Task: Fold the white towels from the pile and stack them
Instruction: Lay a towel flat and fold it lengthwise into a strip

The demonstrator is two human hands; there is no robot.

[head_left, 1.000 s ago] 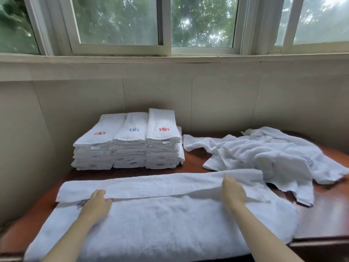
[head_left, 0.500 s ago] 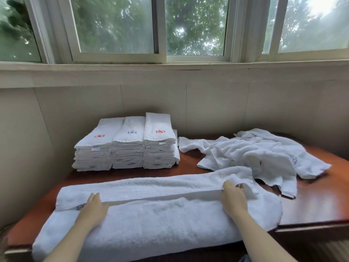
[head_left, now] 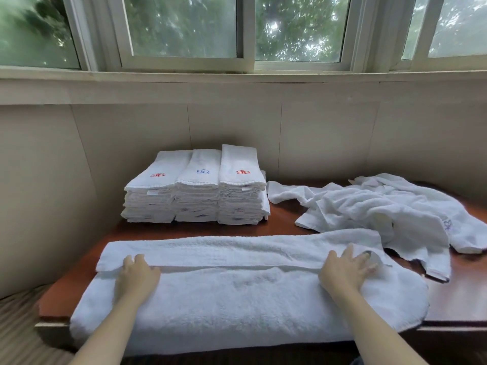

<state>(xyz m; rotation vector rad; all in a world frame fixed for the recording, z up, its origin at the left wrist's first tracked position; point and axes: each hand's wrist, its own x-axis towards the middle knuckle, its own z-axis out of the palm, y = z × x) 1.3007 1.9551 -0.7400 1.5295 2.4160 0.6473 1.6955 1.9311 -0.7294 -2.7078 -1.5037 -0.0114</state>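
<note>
1. While both hands press on it, the long white towel (head_left: 237,306) lies across the near edge of the table (head_left: 461,293). Its far long side is folded in as a flap, and its near side hangs slightly over the table edge.
2. Left hand (head_left: 137,275): palm down, fingers roughly straight and together, tips on the flap's edge near the towel's left end. Holds nothing, only presses.
3. Right hand (head_left: 345,270): palm down, fingers spread, flat on the flap near the towel's right end. No grasp.
4. Folded stacks (head_left: 196,188): three side by side at far left of the table, close to the wall (head_left: 316,143). Top logos read red, blue, red.
5. Unfolded pile (head_left: 382,212): crumpled at far right, just beside the stacks. Its near part lies against the long towel's right end.
6. Window (head_left: 184,30) sits above the wall, with green foliage outside.
</note>
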